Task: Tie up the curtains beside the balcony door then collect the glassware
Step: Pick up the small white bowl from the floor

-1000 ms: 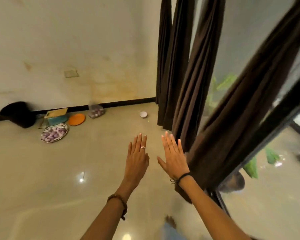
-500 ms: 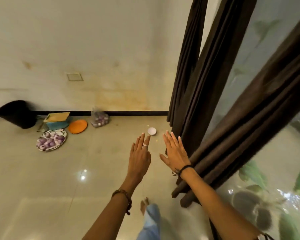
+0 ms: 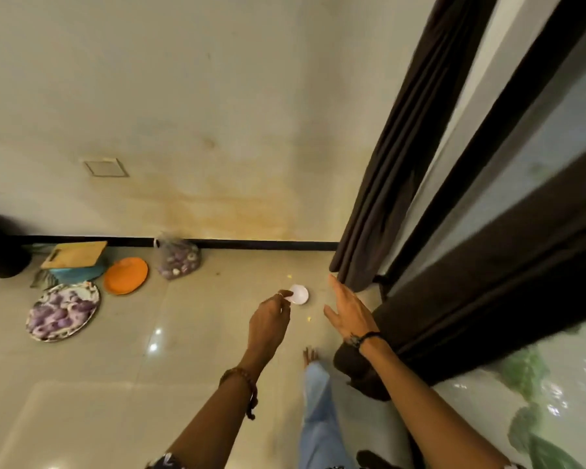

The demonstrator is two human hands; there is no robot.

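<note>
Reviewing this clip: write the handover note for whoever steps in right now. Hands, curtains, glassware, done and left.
Left hand: fingers curled, empty, reaching towards the small white bowl on the floor.
Right hand: open, fingers straight, empty, close by the curtains.
Curtains hang beside the glass door; no tie shows.
Done: nothing that can be seen.
Left: tie the curtains, then collect the glassware; no clear glass piece can be made out.

Both arms stretched out front. Left hand has its fingers curled in, right hand flat, fingers straight.
</note>
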